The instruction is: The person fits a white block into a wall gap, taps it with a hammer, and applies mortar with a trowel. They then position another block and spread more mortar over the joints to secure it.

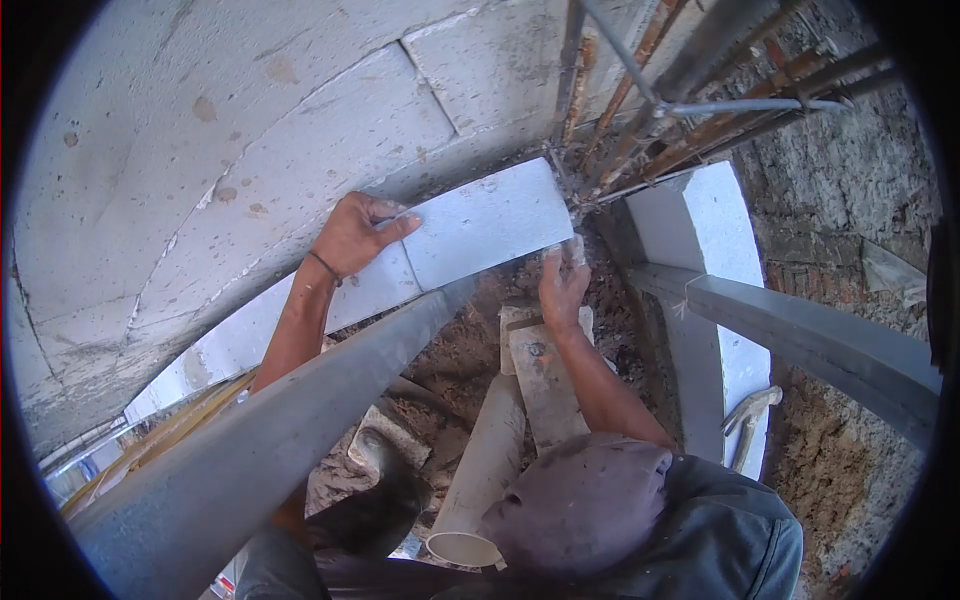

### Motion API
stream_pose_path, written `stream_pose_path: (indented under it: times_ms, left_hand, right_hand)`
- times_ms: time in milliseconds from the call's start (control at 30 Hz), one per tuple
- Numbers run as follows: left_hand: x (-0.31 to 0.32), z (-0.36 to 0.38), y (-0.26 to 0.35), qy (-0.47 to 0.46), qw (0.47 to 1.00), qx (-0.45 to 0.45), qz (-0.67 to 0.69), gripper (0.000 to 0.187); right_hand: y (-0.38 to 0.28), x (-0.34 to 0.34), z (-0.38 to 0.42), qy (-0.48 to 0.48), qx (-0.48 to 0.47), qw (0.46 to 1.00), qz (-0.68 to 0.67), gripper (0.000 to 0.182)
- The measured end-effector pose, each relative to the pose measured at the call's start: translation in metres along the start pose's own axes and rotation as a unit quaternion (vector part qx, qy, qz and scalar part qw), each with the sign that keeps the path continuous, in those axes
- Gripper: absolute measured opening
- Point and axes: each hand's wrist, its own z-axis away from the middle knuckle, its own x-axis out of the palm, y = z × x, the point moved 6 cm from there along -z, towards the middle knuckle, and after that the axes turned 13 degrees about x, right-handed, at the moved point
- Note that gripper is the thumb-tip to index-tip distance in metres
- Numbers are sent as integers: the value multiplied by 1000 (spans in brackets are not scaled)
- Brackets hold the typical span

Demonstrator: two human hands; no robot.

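A white lightweight concrete block (495, 220) lies along the foot of the grey block wall, its left end meeting another white block (375, 285) in the same row. My left hand (352, 238) grips it at that joint, thumb on the top face and fingers bent toward the wall side. At the block's front right corner, my right hand (565, 288) has its fingers closed against the edge. Part of those fingers is hidden. Both forearms reach in past a slanting grey metal beam (280, 430).
Rusty rebar (625, 120) rises beyond the block's right end. To the right are white blocks (715, 220), a second grey beam (815, 320) and a hammer-like tool (750, 408). A pale plastic pipe (485, 460) and a dusty board (545, 375) lie over soil below. The block wall (270, 130) borders the left.
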Motion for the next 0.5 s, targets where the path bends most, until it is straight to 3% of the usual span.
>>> stream_pose_path:
  times_ms: [67,200,500]
  left_hand:
    - [0,0,-3,-14,1000,-10,5,31]
    - [2,0,-1,-3,1000,-4,4,27]
    - [6,3,-12,-15,1000,2,12,24]
  right_hand:
    - [2,-3,2,-6,21,999,-46,45]
    - [16,-5,-2,-35,69,997,-31,45]
    - [-6,-3,5,-43,61,994,-76,48]
